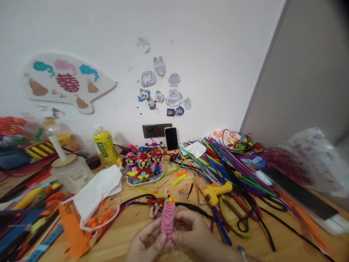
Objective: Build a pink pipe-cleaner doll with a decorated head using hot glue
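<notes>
Here we go, left hand (148,242) and right hand (188,227) both closed, fingers gripping a pink pipe-cleaner coil (168,222) upright between them, small figure (156,210) just past the left fingers, glue gun (216,191) beyond the right!

Two hands (148,242), one pink pipe-cleaner coil (168,222), three figures (143,169) (small fourth (156,211) by hands), one glue gun (215,191).

You've got a white wall (191,43) ahead, with a paper fan (64,82) and stickers (163,89) on it, dark sockets (156,130) low down by the wooden desk's (289,247) back edge, and a grey panel (302,69) meeting the wall at right.
</notes>
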